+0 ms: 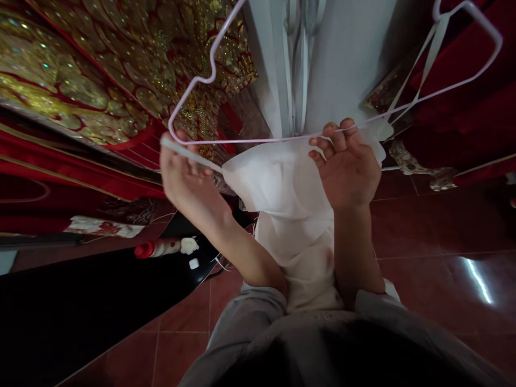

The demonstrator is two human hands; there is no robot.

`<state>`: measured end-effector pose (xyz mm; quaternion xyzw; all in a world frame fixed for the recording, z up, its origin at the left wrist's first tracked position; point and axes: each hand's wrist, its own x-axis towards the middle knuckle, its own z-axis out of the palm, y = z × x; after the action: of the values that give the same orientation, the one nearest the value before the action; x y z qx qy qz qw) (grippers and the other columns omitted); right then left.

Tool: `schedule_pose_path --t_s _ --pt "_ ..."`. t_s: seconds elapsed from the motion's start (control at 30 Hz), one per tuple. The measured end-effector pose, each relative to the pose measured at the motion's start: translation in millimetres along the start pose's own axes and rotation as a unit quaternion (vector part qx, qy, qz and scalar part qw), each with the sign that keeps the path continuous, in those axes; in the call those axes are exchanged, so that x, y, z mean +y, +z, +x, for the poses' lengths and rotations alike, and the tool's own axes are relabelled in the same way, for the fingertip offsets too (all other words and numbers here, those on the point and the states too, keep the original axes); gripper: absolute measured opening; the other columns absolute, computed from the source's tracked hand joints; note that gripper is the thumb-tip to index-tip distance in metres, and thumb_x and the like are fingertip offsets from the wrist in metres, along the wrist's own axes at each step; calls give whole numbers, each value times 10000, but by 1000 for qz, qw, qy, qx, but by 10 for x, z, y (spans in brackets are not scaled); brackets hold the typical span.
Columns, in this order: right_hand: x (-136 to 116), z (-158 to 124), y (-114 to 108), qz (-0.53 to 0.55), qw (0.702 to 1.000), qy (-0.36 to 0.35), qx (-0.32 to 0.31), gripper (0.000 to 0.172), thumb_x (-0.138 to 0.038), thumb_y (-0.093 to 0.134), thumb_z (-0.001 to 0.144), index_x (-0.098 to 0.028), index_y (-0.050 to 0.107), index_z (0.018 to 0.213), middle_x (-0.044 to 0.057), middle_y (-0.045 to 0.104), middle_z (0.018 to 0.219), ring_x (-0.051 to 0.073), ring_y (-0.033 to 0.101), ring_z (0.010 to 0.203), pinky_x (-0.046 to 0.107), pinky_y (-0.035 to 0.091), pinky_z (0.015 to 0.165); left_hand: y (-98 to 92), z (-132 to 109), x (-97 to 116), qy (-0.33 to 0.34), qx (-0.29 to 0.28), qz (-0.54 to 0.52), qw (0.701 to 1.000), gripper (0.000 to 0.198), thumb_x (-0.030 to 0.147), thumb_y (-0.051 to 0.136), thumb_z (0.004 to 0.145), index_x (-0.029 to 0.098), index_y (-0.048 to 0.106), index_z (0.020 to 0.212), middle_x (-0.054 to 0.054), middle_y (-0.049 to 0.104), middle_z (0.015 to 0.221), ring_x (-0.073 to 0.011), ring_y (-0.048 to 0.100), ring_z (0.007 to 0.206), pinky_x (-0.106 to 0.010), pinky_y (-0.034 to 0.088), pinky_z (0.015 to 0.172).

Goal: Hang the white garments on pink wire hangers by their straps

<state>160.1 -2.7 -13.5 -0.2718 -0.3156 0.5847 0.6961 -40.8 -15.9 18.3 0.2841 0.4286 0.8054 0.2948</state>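
A white garment point(282, 183) hangs between my raised arms, its thin straps reaching up to a pale pink wire hanger point(209, 70). My left hand point(183, 177) is closed on the left strap, pulling it taut near the hanger's lower left corner. My right hand point(346, 161) has its fingers curled round the hanger's bottom bar together with the top edge of the garment. The other strap point(419, 64) runs up to the hanger's right shoulder.
Red garments with heavy gold embroidery point(100, 70) hang at the left, dark red fabric point(463, 107) at the right, a white panel point(342, 54) behind. A black surface point(80, 301) at the lower left carries a red-capped bottle point(161, 248). Glossy red floor tiles point(443, 258) lie below.
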Motion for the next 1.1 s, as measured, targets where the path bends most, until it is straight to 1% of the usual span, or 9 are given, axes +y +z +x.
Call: schedule_pose_path --t_s 0.13,0.3,0.4,0.5,0.6,0.7,0.9,1.03,1.1 --pt "-6 -4 9 -5 1000 -3 -6 248 -411 769 761 -324 611 933 -20 654 975 155 620 826 311 544 765 195 -175 -82 -76 -102 -71 989 247 224 530 1067 110 614 1269 -160 748 1228 -210 732 1083 -181 440 561" --pt "-21 -53 7 -25 999 -19 -7 205 -374 715 791 -305 641 969 -13 687 1025 125 605 790 294 548 747 306 -245 -164 -44 -136 -120 982 189 157 505 1078 175 683 1016 -68 686 833 -180 737 858 -189 374 463" --pt "-7 -48 -98 -81 989 -81 89 211 -321 660 783 -258 656 985 13 688 992 116 610 760 279 532 693 288 -232 -203 -40 -138 -77 987 208 181 500 1087 234 683 1005 -65 676 857 -200 730 911 -216 396 475" --pt "-28 13 -262 -101 951 -174 234 207 -184 620 747 -238 635 947 -8 620 919 67 556 699 215 475 644 276 -229 -233 -35 -137 -68 988 156 221 542 1073 250 680 1006 -65 677 864 -218 732 942 -232 410 482" --pt "-111 96 -389 -122 927 -211 287 373 -101 563 702 -235 647 1040 -3 615 1046 40 551 698 193 459 628 264 -219 -287 -14 -153 -83 985 111 267 584 1056 245 685 1018 -56 692 881 -210 738 915 -226 417 488" --pt "-203 143 -421 -187 935 -193 233 382 -106 557 717 -190 691 1065 25 659 1050 47 547 663 198 435 592 241 -197 -349 9 -170 -83 982 128 381 682 1022 255 689 1043 -53 698 896 -218 744 926 -223 420 494" --pt "-377 159 -269 -241 926 -242 160 77 -185 698 763 -149 733 822 -23 575 631 46 388 463 209 222 444 236 -200 -357 25 -169 -67 983 217 450 680 1033 236 669 1072 -48 680 895 -212 750 932 -209 441 516" --pt "-666 306 -86 -262 913 -301 86 170 -121 647 765 -171 793 836 -19 590 607 43 408 490 205 189 454 250 -213 -328 12 -175 -96 980 134 352 655 1057 220 680 1053 -42 678 876 -191 754 913 -195 457 523" --pt "-841 444 -38 -251 922 -280 93 271 -57 625 777 -195 818 906 -22 651 717 17 457 542 169 227 468 252 -212 -321 -2 -178 -113 977 110 283 612 1071 212 691 1046 -45 679 865 -184 751 908 -196 456 519"
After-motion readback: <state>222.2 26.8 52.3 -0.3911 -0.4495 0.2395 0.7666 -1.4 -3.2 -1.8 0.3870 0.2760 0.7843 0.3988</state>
